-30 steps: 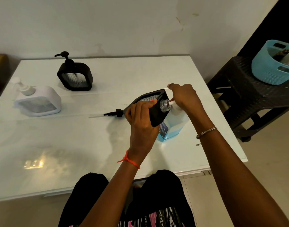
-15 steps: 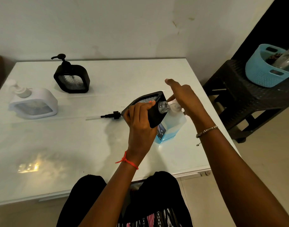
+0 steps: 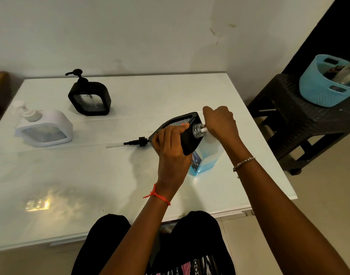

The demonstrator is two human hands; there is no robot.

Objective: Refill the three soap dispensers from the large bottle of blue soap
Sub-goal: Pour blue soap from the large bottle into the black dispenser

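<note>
My left hand point(image 3: 170, 148) grips a black soap dispenser point(image 3: 190, 140) and holds it tilted, its clear open neck point(image 3: 198, 130) against the white nozzle of the large bottle of blue soap point(image 3: 209, 155). That bottle stands upright near the table's right edge, partly hidden behind the dispenser. My right hand point(image 3: 219, 126) is curled over the bottle's pump head, which it hides. The dispenser's black pump with its tube point(image 3: 139, 142) lies loose on the table, left of my left hand. A second black dispenser point(image 3: 89, 100) and a white one point(image 3: 45, 128) stand at the far left with pumps on.
The white table point(image 3: 90, 175) meets a wall at the back. To its right stands a dark wicker stand point(image 3: 285, 116) carrying a blue basket point(image 3: 321, 92). My lap is at the table's near edge.
Half a second ago my right hand's fingers were lifted off the pump; now they are curled down over it. The left hand and the tilted dispenser have stayed put.
</note>
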